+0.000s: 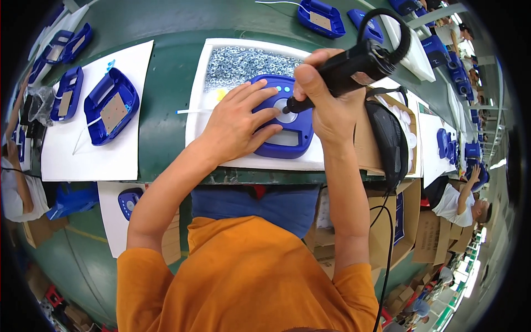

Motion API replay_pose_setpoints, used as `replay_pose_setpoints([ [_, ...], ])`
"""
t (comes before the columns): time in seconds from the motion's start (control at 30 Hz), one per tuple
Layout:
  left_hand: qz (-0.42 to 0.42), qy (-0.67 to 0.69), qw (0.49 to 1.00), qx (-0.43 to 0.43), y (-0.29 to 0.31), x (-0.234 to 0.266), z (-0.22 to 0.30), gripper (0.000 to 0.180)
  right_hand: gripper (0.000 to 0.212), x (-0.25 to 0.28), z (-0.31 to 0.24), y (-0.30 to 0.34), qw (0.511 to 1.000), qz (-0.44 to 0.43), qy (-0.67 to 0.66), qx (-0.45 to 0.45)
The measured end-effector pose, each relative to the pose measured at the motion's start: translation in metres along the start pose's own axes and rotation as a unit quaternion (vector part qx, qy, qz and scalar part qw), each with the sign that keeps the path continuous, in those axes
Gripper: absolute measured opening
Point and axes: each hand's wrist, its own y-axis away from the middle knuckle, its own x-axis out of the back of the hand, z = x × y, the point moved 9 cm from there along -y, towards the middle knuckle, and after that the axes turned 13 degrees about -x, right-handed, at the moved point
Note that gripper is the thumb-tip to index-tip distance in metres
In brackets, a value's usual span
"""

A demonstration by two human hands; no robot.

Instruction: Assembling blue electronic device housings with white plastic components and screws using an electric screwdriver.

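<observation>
Head view: left unit of a side-by-side fisheye pair, head-worn. Looks steeply down and forward over the surface (166, 105). Near range: hands (232, 119) land upper-middle, forearms (174, 180) run up to them, orange shirt (249, 276) fills bottom centre. Very wide field: floor (105, 285) gets in at lower left, co-worker (456, 203) tips sideways near right rim. Straight edges bow, corners black.

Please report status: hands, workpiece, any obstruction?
Left hand spread on rounded blue plastic housing. Right hand gripping black cylindrical tool, tip at housing's pale disc. No obstruction seen.
</observation>
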Motion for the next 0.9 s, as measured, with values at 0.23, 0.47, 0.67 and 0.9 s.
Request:
replay_pose_setpoints([
  [0.23, -0.013, 0.005, 1.0, 0.017, 0.0, -0.001, -0.002, 0.027, 0.045, 0.066, -0.053, -0.007, 0.996, 0.025, -0.076, 0.025],
  [0.47, -0.017, -0.004, 1.0, 0.013, 0.0, 0.003, -0.002, 0.027, 0.039, 0.204, -0.017, -0.03, 0.915, 0.185, 0.294, -0.207],
  [0.67, -0.028, 0.009, 1.0, 0.011, -0.005, 0.003, 0.003, 0.031, 0.062, 0.253, 0.03, -0.033, 0.715, 0.226, 0.643, -0.154],
  [0.9, -0.191, 0.024, 0.98, -0.044, 0.0, 0.001, 0.037, 0.027, 0.037, 0.161, 0.001, 0.003, 0.747, 0.257, 0.613, 0.028],
])
